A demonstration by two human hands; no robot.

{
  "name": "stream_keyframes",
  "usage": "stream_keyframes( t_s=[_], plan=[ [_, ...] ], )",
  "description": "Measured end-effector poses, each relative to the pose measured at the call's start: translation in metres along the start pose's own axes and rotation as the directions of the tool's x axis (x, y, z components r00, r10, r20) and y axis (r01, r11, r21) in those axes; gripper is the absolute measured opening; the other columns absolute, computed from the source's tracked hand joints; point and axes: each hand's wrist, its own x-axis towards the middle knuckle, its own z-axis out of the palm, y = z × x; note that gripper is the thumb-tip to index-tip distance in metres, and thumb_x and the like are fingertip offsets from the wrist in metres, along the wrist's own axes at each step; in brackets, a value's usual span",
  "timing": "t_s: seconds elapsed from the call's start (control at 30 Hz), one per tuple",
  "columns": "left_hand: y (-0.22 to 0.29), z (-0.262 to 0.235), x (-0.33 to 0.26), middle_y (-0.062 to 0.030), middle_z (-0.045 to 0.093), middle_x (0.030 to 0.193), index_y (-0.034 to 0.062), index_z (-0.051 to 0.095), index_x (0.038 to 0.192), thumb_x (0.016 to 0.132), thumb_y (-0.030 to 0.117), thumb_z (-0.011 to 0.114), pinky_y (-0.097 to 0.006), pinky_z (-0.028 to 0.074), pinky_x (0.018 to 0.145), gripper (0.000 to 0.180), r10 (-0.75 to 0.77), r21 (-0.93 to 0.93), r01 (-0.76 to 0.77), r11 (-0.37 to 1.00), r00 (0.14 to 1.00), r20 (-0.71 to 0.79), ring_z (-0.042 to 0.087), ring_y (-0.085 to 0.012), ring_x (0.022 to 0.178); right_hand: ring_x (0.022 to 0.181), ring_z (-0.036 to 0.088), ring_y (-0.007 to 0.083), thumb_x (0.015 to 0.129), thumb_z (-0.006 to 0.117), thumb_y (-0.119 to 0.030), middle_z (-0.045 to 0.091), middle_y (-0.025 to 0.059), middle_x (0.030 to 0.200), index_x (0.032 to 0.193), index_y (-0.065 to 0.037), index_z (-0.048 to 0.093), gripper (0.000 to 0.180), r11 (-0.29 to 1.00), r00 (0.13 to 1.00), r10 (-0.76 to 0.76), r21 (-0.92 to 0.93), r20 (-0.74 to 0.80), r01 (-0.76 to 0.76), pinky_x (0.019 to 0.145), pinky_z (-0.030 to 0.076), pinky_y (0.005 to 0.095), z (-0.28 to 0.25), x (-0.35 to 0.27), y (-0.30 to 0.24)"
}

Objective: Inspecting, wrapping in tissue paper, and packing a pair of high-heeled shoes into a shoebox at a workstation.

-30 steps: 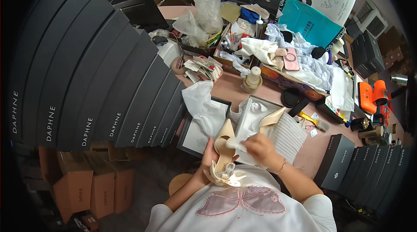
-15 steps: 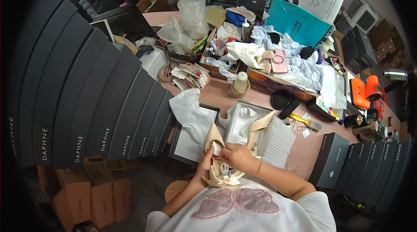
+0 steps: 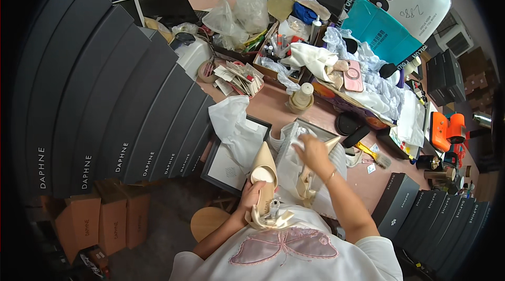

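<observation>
My left hand (image 3: 251, 195) grips a beige pointed-toe shoe (image 3: 264, 160) near its middle, toe pointing away from me. Something white shows inside the toe opening, and a pale bow with a sparkling ornament (image 3: 273, 218) sits at its heel end, close to my shirt. Over the open shoe box (image 3: 302, 123), my right hand (image 3: 314, 153) has its fingers partly bent, with thumb and forefinger apart beside white tissue. A second beige shoe (image 3: 332, 143) lies in the box, partly hidden behind that hand.
The grey box lid (image 3: 221, 176) with white tissue paper (image 3: 230, 123) lies left of the shoe box. Tall stacks of dark shoe boxes (image 3: 105, 102) rise at left; more stand at right. Beyond are a capped bottle (image 3: 302, 97), a yellow-handled brush (image 3: 376, 156) and a cluttered carton (image 3: 347, 99).
My right hand has left the shoe in my left hand and moved forward and right over the box. The held shoe now points more straight ahead. The view has shifted slightly.
</observation>
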Motion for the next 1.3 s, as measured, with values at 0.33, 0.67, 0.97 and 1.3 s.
stream_keyframes(
  t_s=[0.33,0.67,0.97,1.3],
  plan=[
    [0.014,0.022,0.012,-0.0087,0.06,0.096,0.0037,0.054,0.11,0.087,0.03,0.056,-0.035,0.053,0.08,0.035,-0.185,-0.277,0.164,0.947,0.981,-0.05,0.061,-0.0213,0.084,0.07,0.065,0.0309,0.073,0.064,-0.007,0.063,0.0145,0.078,0.088,-0.003,0.056,0.017,0.97,0.994,0.094,0.223,0.046,-0.102,0.061,0.052,0.0386,-0.033,0.005,0.006],
    [-0.015,0.037,0.002,-0.0059,0.056,0.104,0.01,0.044,0.123,0.093,0.042,0.052,-0.033,0.05,0.078,0.044,-0.011,0.018,0.013,1.0,0.996,-0.087,0.058,-0.0199,0.099,0.085,0.06,0.0348,0.074,0.065,-0.011,0.052,0.0154,0.091,0.108,-0.007,0.052,0.036,0.984,0.986,-0.021,0.179,0.164,-0.009,0.067,0.051,0.0431,0.025,-0.034,-0.063],
    [-0.004,0.023,-0.003,-0.0069,0.062,0.1,0.0089,0.052,0.117,0.091,0.051,0.049,-0.031,0.055,0.062,0.049,-0.14,0.183,0.143,0.973,0.99,-0.027,0.064,-0.0187,0.08,0.086,0.064,0.0334,0.079,0.06,-0.023,0.064,0.0196,0.094,0.099,-0.002,0.059,0.029,0.915,0.931,0.213,-0.394,0.295,-0.085,0.074,0.051,0.0408,0.072,0.034,0.082],
    [0.005,0.023,0.002,-0.0071,0.057,0.105,0.0097,0.049,0.118,0.09,0.05,0.054,-0.034,0.052,0.077,0.05,-0.255,-0.205,0.283,0.937,0.955,0.149,0.06,-0.0211,0.091,0.076,0.059,0.0315,0.072,0.069,-0.009,0.056,0.0159,0.088,0.095,-0.002,0.059,0.026,0.895,0.98,-0.116,0.445,0.164,0.031,0.067,0.05,0.0376,-0.03,-0.048,-0.047]
  ],
)
